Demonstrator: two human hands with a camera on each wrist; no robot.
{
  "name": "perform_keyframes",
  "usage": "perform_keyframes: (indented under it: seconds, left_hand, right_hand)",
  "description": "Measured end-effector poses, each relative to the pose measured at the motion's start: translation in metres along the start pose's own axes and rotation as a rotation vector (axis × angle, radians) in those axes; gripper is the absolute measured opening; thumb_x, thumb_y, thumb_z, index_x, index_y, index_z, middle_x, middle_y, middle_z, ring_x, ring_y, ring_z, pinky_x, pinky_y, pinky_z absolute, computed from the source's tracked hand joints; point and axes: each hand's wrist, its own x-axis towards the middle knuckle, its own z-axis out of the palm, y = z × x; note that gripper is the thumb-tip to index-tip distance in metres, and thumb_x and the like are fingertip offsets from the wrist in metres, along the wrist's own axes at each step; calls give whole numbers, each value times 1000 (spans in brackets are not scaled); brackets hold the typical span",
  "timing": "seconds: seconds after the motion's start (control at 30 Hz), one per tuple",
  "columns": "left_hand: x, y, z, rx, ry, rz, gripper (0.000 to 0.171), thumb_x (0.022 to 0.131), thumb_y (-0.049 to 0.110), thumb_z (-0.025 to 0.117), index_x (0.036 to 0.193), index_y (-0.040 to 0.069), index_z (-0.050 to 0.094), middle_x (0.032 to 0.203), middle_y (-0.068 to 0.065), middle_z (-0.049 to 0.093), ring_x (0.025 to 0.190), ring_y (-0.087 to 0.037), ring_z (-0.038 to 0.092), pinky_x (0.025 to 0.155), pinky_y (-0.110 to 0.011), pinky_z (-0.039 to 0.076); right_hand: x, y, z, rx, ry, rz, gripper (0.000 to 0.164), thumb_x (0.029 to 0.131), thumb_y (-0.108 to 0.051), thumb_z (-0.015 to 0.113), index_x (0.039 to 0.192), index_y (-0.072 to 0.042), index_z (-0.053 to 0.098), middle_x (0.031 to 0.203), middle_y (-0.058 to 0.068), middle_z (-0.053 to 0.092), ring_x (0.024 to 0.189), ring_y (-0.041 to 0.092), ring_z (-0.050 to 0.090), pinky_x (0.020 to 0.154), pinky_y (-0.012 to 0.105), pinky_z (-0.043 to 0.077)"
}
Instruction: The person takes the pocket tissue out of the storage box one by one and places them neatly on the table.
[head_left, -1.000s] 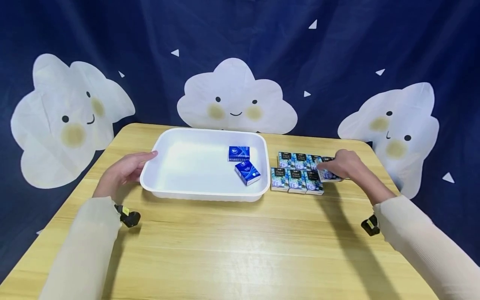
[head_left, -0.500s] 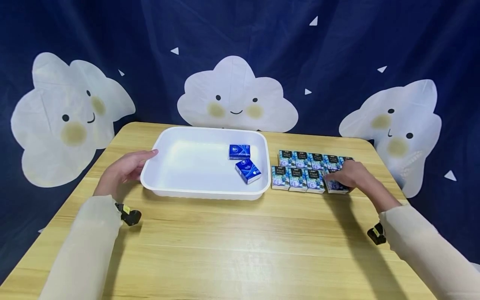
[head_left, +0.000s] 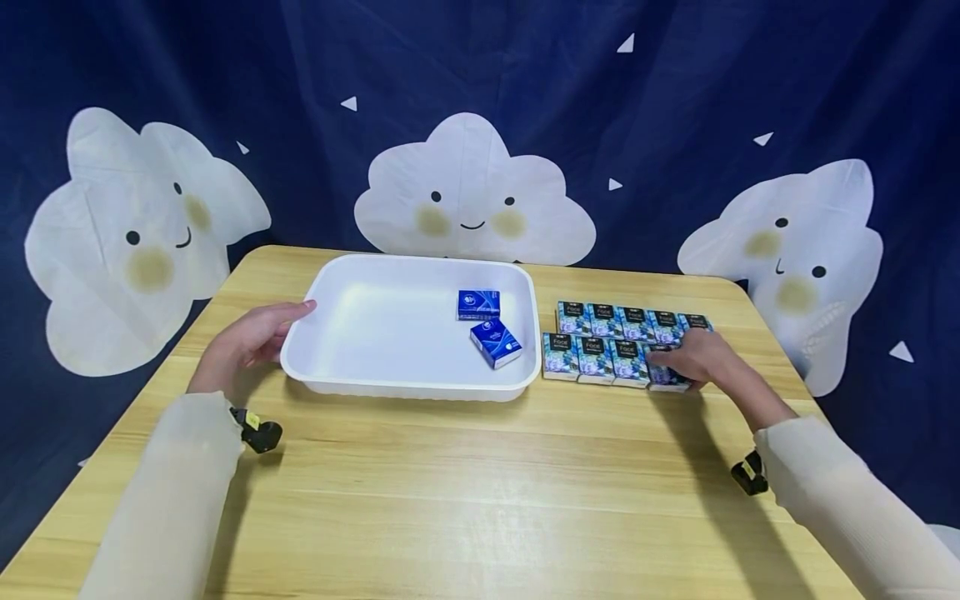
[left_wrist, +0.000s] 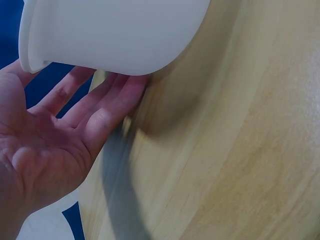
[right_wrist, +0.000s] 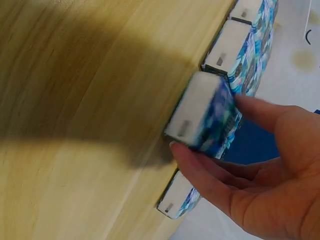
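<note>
In the head view, my left hand [head_left: 255,333] holds the left side of a white plastic tray [head_left: 408,387], thumb on the rim. The left wrist view shows its other fingers under the tray's wall. My right hand [head_left: 699,353] pinches a small flower-printed tissue pack [right_wrist: 202,112] between thumb and fingers. That pack is at the right end of the front row, beside a like tissue pack [head_left: 630,363] marked "Face". Behind them runs a back row of matching packs [head_left: 603,320], its right end partly covered by my right hand.
Two dark-blue packs, one flat at the back [head_left: 478,305] and one turned askew [head_left: 496,343], lie in the tray's right part. The wooden table [head_left: 465,492] stretches toward me. A navy curtain [head_left: 645,108] with cloud faces hangs behind the table.
My right hand has brought the pinched pack from over the back row toward me, then slightly left to the front row's end. The left hand and the tray stay in place.
</note>
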Motion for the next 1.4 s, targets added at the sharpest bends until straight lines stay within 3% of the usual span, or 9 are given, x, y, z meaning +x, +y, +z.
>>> perform_keyframes:
  seconds: [0.1,0.33,0.7,0.87,1.3,1.4]
  left_hand:
    - [0,-1,0,1,-3,0,94,96,66,54,161,6,23,94,14,74,87,-5,72,78,-26,57]
    - [2,-2,-1,-10,-9,9,93,97,64,54,161,6,21,95,13,74,87,-6,72,78,-27,58]
    - [4,-4,-1,-6,-7,11,92,97,64,53,162,6,21,98,14,72,88,-5,71,79,-26,58]
    - [3,-3,0,-11,-10,17,93,97,64,54,162,6,20,97,14,72,88,-6,71,79,-27,58]
    - [3,-3,-1,-5,-12,10,94,97,65,53,162,6,20,98,12,72,89,-7,71,80,-28,59]
    - [1,-3,0,2,-9,9,95,96,66,53,162,6,19,98,12,72,89,-6,71,80,-28,59]
  right_hand:
    - [-2,-1,-1,8,-1,-7,53,101,-43,56,57,-16,44,49,-4,44,56,20,72,97,58,50]
    - [-7,0,-3,34,-6,-29,50,102,-35,58,58,-15,46,54,2,55,57,20,71,91,53,55]
    - [-8,3,1,-18,40,-76,48,100,-34,59,57,-19,45,60,8,66,59,21,70,83,54,54]
    - [-8,2,1,-25,39,-73,47,100,-34,59,58,-18,46,61,8,66,59,23,69,78,50,54]
    - [-7,3,2,-22,43,-61,47,101,-32,58,59,-18,44,62,8,62,59,19,70,86,54,53]
    - [-7,2,-1,-23,30,-60,47,102,-33,56,60,-16,47,61,7,62,60,21,69,82,51,54]
